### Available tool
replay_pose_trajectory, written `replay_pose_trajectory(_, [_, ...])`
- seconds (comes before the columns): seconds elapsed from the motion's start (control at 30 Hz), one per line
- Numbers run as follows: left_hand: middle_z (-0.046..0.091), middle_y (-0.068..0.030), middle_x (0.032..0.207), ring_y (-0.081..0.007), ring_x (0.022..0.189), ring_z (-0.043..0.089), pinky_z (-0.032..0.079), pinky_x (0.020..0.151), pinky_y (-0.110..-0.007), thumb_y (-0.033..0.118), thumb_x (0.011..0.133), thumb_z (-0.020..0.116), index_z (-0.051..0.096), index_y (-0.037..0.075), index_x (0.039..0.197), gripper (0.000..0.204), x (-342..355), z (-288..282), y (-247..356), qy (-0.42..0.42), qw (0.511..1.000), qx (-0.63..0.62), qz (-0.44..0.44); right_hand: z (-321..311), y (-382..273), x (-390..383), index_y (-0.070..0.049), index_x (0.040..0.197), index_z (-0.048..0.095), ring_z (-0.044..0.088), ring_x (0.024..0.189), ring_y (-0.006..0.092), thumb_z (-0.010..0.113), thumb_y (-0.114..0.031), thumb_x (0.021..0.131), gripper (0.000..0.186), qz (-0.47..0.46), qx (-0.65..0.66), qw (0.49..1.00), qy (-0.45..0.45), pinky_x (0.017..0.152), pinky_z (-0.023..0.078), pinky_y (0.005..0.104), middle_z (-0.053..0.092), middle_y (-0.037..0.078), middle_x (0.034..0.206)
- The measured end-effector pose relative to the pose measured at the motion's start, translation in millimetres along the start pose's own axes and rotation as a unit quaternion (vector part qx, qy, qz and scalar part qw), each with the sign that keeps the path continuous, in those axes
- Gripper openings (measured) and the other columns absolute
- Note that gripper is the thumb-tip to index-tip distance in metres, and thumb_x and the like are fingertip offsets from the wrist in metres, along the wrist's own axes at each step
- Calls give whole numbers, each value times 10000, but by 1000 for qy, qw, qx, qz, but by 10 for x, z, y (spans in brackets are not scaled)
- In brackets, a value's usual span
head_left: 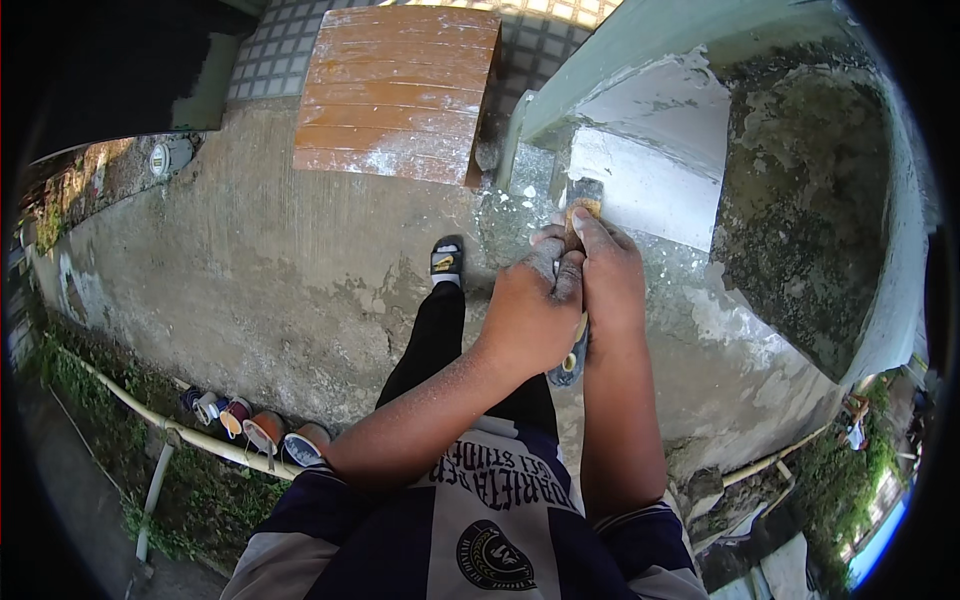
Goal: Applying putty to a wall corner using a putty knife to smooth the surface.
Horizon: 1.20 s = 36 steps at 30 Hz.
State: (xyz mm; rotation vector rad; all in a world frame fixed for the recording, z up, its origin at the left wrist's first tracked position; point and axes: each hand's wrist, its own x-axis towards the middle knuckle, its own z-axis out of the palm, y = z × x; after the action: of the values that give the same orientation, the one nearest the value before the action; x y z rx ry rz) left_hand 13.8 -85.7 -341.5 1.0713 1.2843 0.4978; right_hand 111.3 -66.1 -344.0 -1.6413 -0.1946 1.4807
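Note:
Both my hands are closed together around a worn scraper (pixel 581 210), with a dark flat end and a yellowish-brown part showing beyond the fingers. My left hand (pixel 535 305), dusted with white powder, wraps its lower part. My right hand (pixel 612 265) grips from the other side, its thumb lying along the tool. The scraper's flat end is at the edge of a white-painted wall section (pixel 645 190); whether it touches cannot be made out. My hands hide most of the handle. White flakes (pixel 520 200) lie scattered beside the tool.
A brown wooden panelled table (pixel 395 95), marked with white dust, stands ahead to the left. Dark stained bare wall (pixel 800 210) is at right. Several pots (pixel 265 430) line a pale rail (pixel 130 400) at left. A white bucket (pixel 172 157) sits far left on the concrete (pixel 270 250).

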Motion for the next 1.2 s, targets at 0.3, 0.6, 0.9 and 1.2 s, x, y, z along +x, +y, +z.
replay_pose_trajectory(0.3, [642,-236,903,-393,897,629,470,762,-397,148,945,463,573,-27,1061,237,85,22,243,26,999,19,25,20,-177,15,87,979,605,647,707,200,518,-180,937,284,28,30,999,-2,660,512,278,671,174,844])
replay_pose_trajectory(0.6, [643,-239,897,-401,879,623,470,756,-388,118,924,474,577,-24,1060,222,124,2,167,16,999,41,14,42,-110,74,98,985,573,656,696,223,544,-181,929,287,21,19,999,29,648,527,292,661,179,836])
replay_pose_trajectory(0.9, [635,-244,969,-395,911,618,471,777,-392,116,915,490,579,-23,1070,226,22,48,11,16,999,35,10,-58,30,5,-41,1086,541,613,754,146,490,-321,969,308,73,-36,996,32,677,477,250,653,95,916])
replay_pose_trajectory(1.2, [641,-234,919,-390,873,631,472,751,-401,94,913,495,562,-24,1092,225,-40,120,-50,47,997,41,47,-191,173,47,-21,1117,623,569,724,102,509,-388,949,419,55,-176,981,62,708,457,250,672,33,890])
